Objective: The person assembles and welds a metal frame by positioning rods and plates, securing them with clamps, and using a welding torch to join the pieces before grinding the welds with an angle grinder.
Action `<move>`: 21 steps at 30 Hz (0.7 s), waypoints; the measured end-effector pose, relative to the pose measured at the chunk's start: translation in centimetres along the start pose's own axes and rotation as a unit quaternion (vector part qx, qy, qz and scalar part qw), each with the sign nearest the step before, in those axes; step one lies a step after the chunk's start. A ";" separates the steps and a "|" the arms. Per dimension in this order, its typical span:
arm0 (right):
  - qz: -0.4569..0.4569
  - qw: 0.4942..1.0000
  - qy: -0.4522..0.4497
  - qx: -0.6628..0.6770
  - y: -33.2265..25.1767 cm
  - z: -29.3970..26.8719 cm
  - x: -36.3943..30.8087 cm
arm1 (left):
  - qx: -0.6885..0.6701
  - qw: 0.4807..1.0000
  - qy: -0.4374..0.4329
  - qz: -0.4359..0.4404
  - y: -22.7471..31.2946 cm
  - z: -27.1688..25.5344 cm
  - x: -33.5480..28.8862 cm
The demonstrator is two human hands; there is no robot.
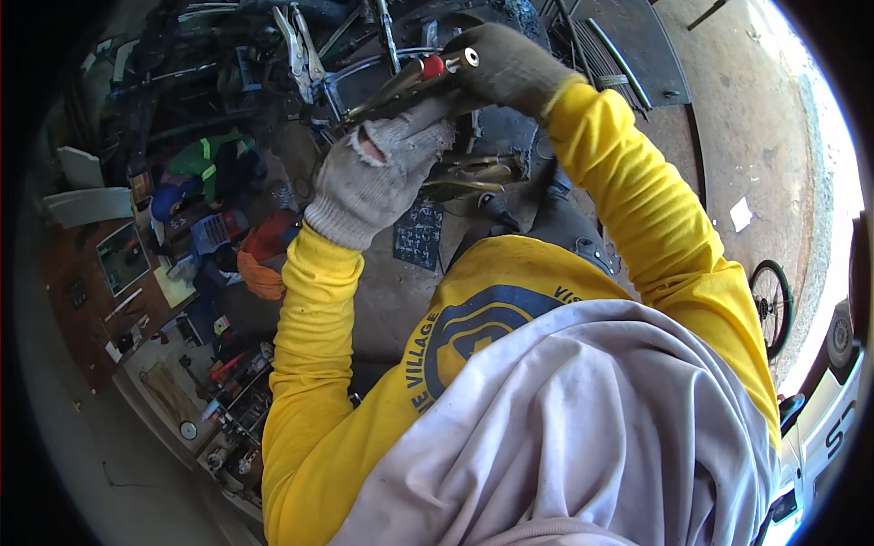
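My left hand (378, 168) wears a pale knitted glove, torn open at the back. Its fingers point right and look closed beneath a dark flat metal piece (401, 103); what they grip is hidden. In a dark brown glove, my right hand (510, 65) curls beside a tool with a red part (432, 66) and a round shiny metal end, which appears held there. The two hands nearly meet. Just beyond the left one, locking pliers (299, 50) stand clamped on a metal frame (364, 65). Under the hands lie brass-coloured tool handles (469, 177).
At left, a person in a green top with reflective bands (205, 168) bends near another in orange (266, 250). A brown table (86, 318) and tool-covered shelves stand there. Metal rods (619, 64), a wheel (771, 309) and a white vehicle (824, 428) are at right. A chalked slate (418, 235) lies below.
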State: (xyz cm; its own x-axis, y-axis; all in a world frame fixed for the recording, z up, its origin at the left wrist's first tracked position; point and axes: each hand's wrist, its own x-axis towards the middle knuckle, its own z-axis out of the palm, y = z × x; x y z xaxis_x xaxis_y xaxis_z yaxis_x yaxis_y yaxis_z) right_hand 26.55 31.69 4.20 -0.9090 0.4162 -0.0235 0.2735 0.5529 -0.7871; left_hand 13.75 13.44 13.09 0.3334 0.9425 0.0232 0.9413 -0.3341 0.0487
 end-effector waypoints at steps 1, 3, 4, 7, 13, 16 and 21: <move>0.115 0.986 0.015 0.120 -1.4 -1.1 -1.4 | -0.042 0.998 0.023 -0.035 0.4 -0.1 -0.5; 0.163 0.953 0.107 0.230 -0.9 -2.5 -4.2 | -0.067 0.993 0.068 -0.070 2.3 -1.6 -1.0; 0.106 0.953 0.159 0.234 1.8 -2.6 -6.5 | -0.072 0.993 0.077 -0.061 3.5 -2.3 -1.0; -0.034 0.942 0.326 0.063 4.9 -3.0 -13.7 | -0.138 0.986 0.087 -0.026 7.3 -3.2 -1.7; 0.196 0.843 0.304 0.399 -2.9 -1.7 -25.3 | -0.247 0.953 0.173 0.022 14.4 -0.6 -0.8; 0.250 0.797 0.286 0.469 -6.4 1.8 -27.0 | -0.270 0.950 0.150 -0.043 16.5 1.5 -1.4; 0.240 0.762 0.257 0.544 -7.0 5.1 -26.2 | -0.460 0.882 0.024 -0.095 17.1 5.7 -2.1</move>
State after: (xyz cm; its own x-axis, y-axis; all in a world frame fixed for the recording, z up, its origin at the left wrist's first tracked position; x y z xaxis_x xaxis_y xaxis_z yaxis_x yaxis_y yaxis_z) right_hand 46.86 13.19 7.16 -0.4667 0.7646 -0.4445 -0.1410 -0.5605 -0.8161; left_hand 29.49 5.79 8.19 0.1517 0.9879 -0.0315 0.5302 -0.0544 0.8461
